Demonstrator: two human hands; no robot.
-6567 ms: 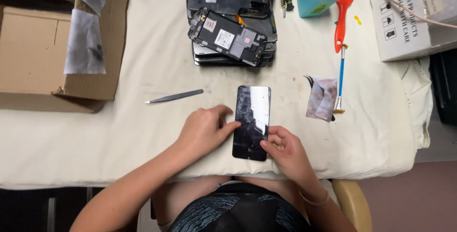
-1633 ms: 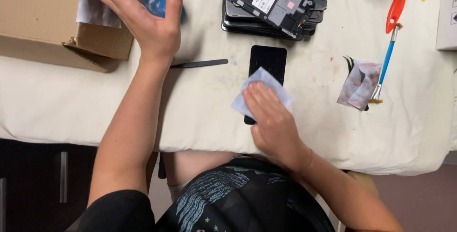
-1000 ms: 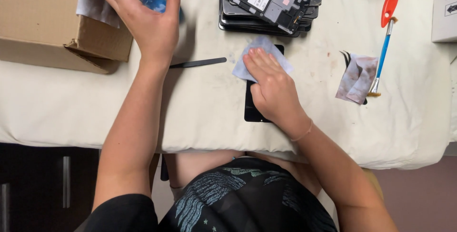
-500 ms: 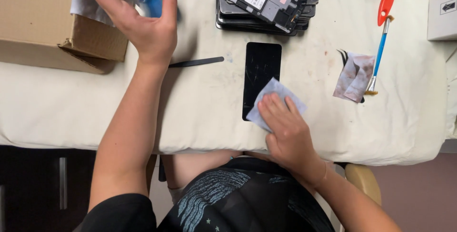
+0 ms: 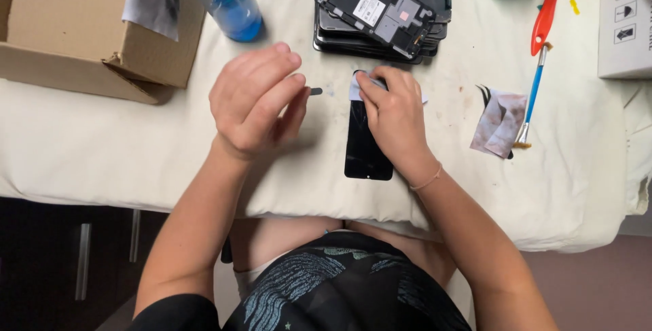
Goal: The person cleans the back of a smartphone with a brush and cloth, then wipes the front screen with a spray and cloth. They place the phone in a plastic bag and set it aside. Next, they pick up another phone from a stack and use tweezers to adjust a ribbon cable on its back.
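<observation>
I'm pressing a small wipe point(image 5: 356, 86) w/ my right hand point(image 5: 394, 117), fingers flat, onto the top of the black phone screen point(image 5: 363, 154) lying on the white cloth point(image 5: 102, 147). Left hand point(image 5: 255, 100) is hovering loosely curled, empty, above the tweezers point(image 5: 315, 90).

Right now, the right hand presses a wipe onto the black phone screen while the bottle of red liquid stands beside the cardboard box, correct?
Not quite: the head view shows the bottle holds blue liquid, not red. It does stand beside the cardboard box, and the right hand presses the wipe onto the black phone screen.
</observation>
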